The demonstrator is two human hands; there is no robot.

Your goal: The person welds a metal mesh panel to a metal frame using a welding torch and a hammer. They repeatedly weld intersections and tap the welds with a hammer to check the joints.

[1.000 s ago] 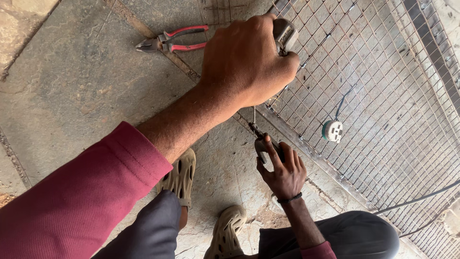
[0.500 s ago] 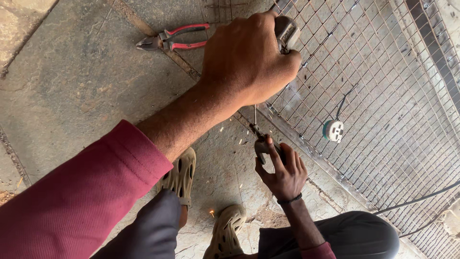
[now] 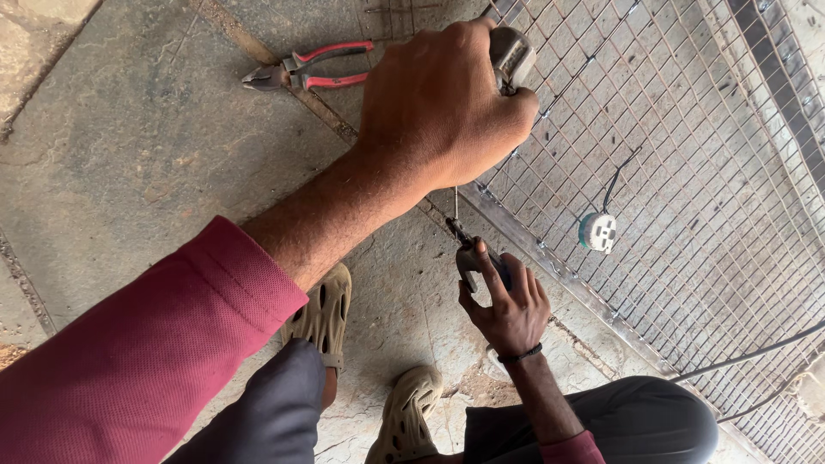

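Gripped tight, left hand clutched a grey tool over the mesh edge; right hand pinched a holder; pliers lay on open floor

Even soft daylight, no glare. Faint shadows beside pliers. Focus sharp there; maroon sleeve below slightly soft.

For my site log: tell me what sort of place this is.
Probably a rough metalwork or building site, worked on the ground: a wire mesh panel lies on a stone floor, with red-handled pliers beside it.
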